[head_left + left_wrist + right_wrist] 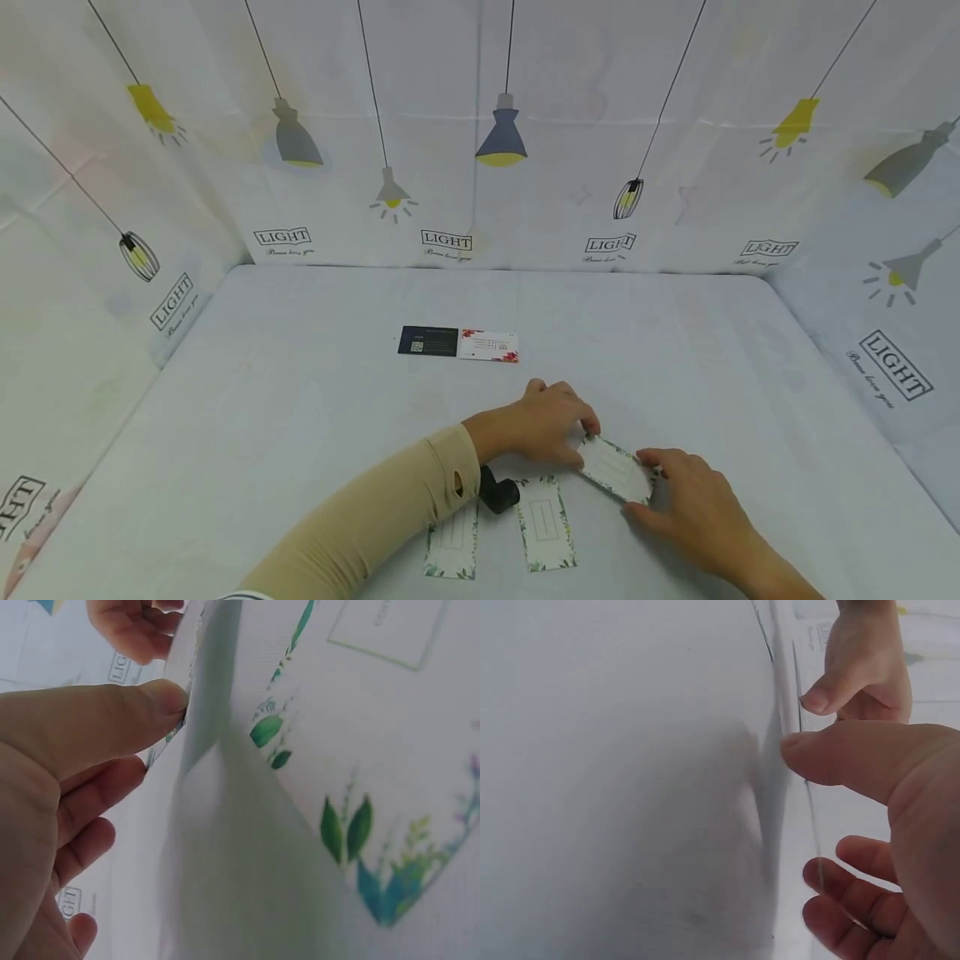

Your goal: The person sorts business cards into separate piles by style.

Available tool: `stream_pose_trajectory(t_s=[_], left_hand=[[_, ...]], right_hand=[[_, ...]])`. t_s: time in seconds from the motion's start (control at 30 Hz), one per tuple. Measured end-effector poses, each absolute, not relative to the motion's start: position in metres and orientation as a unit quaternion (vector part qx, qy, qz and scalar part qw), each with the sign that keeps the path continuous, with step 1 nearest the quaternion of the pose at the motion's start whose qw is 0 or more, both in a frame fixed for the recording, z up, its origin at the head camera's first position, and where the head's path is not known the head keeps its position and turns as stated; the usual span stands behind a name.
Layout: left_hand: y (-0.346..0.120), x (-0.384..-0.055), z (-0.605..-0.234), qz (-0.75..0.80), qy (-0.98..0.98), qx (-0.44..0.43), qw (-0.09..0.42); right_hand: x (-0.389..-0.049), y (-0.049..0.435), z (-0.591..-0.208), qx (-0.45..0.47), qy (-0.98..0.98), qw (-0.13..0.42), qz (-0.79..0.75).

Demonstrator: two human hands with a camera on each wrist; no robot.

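On the wide white table (300,400), a tan sleeve (375,500) slants in from the left, and I see the left hand (543,421) and right hand (693,512) pinching opposite ends of a leaf-bordered card (615,469). It lies aslant, right of the middle card (547,546) and the partly hidden left card (452,550). The step looks like two-handed positioning, and the next move seems to call for gentle, matched grips.
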State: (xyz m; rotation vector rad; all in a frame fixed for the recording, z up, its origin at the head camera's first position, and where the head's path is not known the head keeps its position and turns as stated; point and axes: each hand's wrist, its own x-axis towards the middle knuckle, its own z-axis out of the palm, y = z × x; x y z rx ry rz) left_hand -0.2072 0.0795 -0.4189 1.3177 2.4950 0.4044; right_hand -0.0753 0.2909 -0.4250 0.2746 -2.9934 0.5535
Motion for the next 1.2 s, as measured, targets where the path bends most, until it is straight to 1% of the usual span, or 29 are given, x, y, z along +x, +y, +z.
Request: stream_pose_trajectory(t_s=[0.1, 0.23, 0.37, 0.6, 0.93, 1.2], left_hand=[[0.077, -0.209, -0.419, 0.147, 0.867, 0.457, 0.132], [0.073, -0.211, -0.418, 0.163, 0.868, 0.450, 0.129], [0.068, -0.217, -0.418, 0.176, 0.871, 0.442, 0.123], [0.059, -0.229, -0.419, 0.208, 0.887, 0.404, 0.081], [0.047, -0.248, -0.415, 0.229, 0.904, 0.356, 0.053], [0.039, -0.266, -0.422, 0.230, 0.919, 0.316, 0.040]], right_hand=[[-0.078, 0.293, -0.423, 0.098, -0.973, 0.068, 0.197], [-0.085, 0.293, -0.418, 0.105, -0.969, 0.085, 0.205], [-0.094, 0.292, -0.413, 0.104, -0.968, 0.083, 0.213], [-0.122, 0.292, -0.411, 0.113, -0.954, 0.091, 0.260], [-0.163, 0.294, -0.410, 0.113, -0.950, 0.063, 0.284], [-0.198, 0.285, -0.411, 0.097, -0.952, 0.006, 0.289]])
